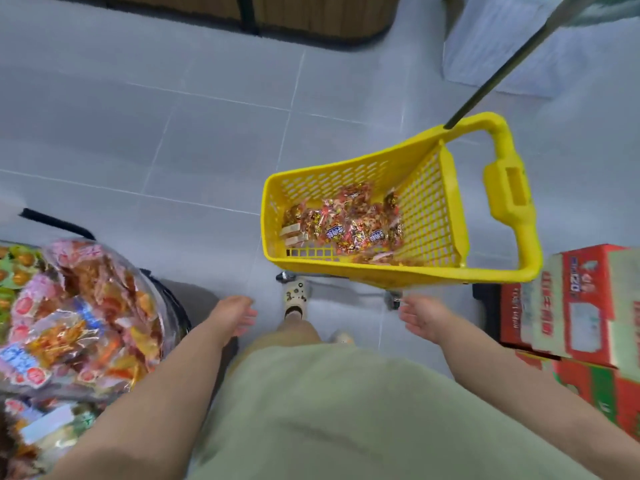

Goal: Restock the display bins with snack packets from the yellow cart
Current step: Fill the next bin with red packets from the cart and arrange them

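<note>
Head view: yellow cart [437, 206] stands on grey tile floor [173, 133], ahead of the person and a bit to the right, handle end to the right. Snack packets [346, 225] lie in a loose pile on the cart's bottom, mostly red/orange wrappers, some w/ blue labels.

Left grip [239, 315] is empty, fingers loose and spread, palm turned inward. It sits near the cart's near-left corner, short of the rim, no contact. Right grip [420, 318] is also empty, fingers relaxed, palm turned in. It's below the near rim by a cart wheel, not touching. Packets are ahead of both grips and inside the basket, nearer the right grip than the left.

Display bin [175, 308], round w/ a dark rim, is at far left beside the left forearm, heaped w/ mixed packets. Red cartons [571, 306] are stacked at right. A light shoe [295, 299] shows between the grips, just under the cart's near edge.
</note>
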